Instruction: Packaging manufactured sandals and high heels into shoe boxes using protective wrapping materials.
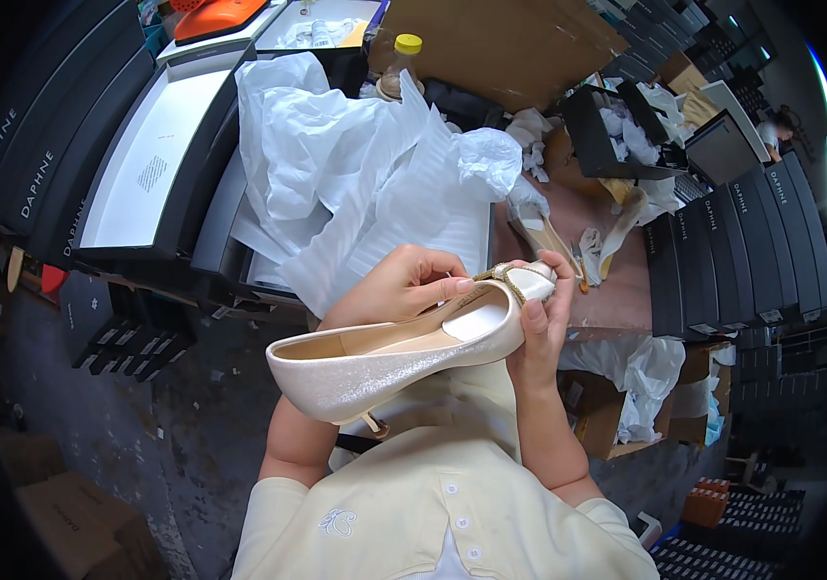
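A pale, shimmering high-heeled pump (404,367) is held in front of my chest, its heel end to the left and its toe to the right. A bow-like ornament with gold trim (510,280) sits on its toe. My right hand (544,329) wraps round the toe end, thumb on the near side. My left hand (408,280) is closed in a pinch at the shoe's opening beside the ornament; whatever lies between its fingertips is hidden. White tissue paper (365,174) spreads over an open shoe box just beyond my hands.
Another pale shoe (539,227) lies partly wrapped on the pinkish table (616,300). An open black box with a white inside (143,164) stands at the left. Dark shoe boxes (742,251) line the right side. A yellow-capped bottle (401,68) stands behind the tissue.
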The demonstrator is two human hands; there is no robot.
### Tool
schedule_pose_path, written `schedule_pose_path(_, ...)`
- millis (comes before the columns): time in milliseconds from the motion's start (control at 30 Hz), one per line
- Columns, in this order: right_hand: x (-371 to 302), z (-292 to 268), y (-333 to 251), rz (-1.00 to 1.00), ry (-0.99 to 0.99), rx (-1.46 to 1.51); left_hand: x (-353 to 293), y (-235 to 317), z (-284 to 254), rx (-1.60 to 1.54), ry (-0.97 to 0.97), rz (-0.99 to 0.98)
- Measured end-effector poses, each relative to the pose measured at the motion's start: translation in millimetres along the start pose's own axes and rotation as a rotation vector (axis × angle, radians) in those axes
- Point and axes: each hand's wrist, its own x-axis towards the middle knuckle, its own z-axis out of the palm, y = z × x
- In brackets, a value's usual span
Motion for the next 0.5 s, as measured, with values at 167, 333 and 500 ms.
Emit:
schedule_pose_path(167, 2.0, -5.8, 3.5, -0.025, -0.035, 0.044, -2.1, 3.0, 6.1, -0.087, 0.056, -0.028)
schedule_pose_path(333, 12.9, -8.8, -1.2, -0.157, -0.204, 0.146, -5.9, 1.5, 22.3, -0.356, 0.108, -0.131)
schedule_pose_path(500, 34.4, -15.4, -5.6, -0.146, -0.381, 0.175, -1.7, -19.0, 37.8, -0.572, 0.119, -0.071)
